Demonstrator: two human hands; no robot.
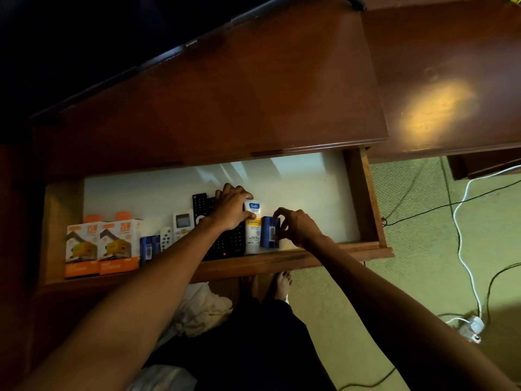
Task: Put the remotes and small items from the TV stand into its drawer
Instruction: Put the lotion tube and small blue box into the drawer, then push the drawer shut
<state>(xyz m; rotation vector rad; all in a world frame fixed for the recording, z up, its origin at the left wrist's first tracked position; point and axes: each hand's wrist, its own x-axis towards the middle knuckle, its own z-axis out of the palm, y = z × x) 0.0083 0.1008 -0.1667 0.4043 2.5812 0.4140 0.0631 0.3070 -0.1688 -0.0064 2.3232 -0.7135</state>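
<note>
My left hand [229, 207] lies over the black remotes [225, 241] in the open drawer [363, 193], thumb pressed against the top of the white lotion tube [253, 227]; I cannot tell whether it truly grips anything. My right hand [298, 225] pinches the right edge of a small blue box [269, 232] standing just right of the tube. Further left along the near wall sit a white remote [182, 222], a smaller white remote [165, 235], another blue box [148, 247] and two orange cartons [103, 245]. The dark wooden TV stand top [225, 94] lies bare beyond. White and black cables [462, 235] trail across green carpet [423, 249] to the right.
</note>
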